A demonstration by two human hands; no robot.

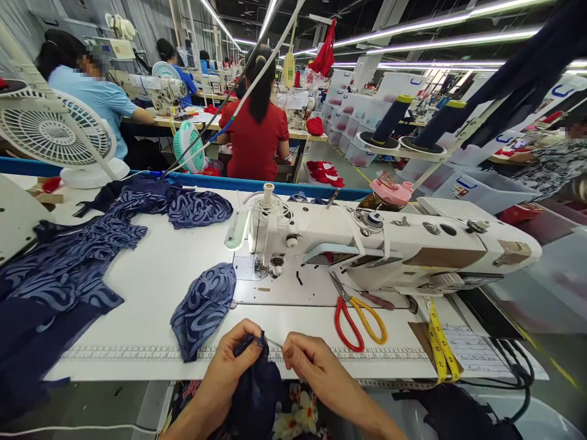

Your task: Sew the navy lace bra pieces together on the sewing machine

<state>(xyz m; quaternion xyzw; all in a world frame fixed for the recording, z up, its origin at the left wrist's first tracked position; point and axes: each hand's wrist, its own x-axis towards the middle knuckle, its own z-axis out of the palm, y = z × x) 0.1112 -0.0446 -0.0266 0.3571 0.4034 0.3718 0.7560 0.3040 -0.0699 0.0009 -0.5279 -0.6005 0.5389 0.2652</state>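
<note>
Navy cloth in both hands' care, work unfinished

From my end of the feed, I had the navy cloth (255,394) at the near edge of the table (147,287), hanging in front of floral clothing (296,418). The left hand (236,357) pinched its upper edge between thumb and finger; the right hand (309,356) was closed on a slender pale thing (275,343) reaching that edge, a tool or a strip, I couldn't tell which. I judged this handling to be underway: the cloth had not been set down. How much of it was done I couldn't tell, since folds hid the rest.

A patterned piece (204,311) lay just left of the sewing machine (316,229), a second patterned piece (200,209) farther back, and a heap of patterned cloth (68,256) on the left. Whether those were finished or waiting, nothing showed me. The scissors (345,297) lay untouched.
</note>
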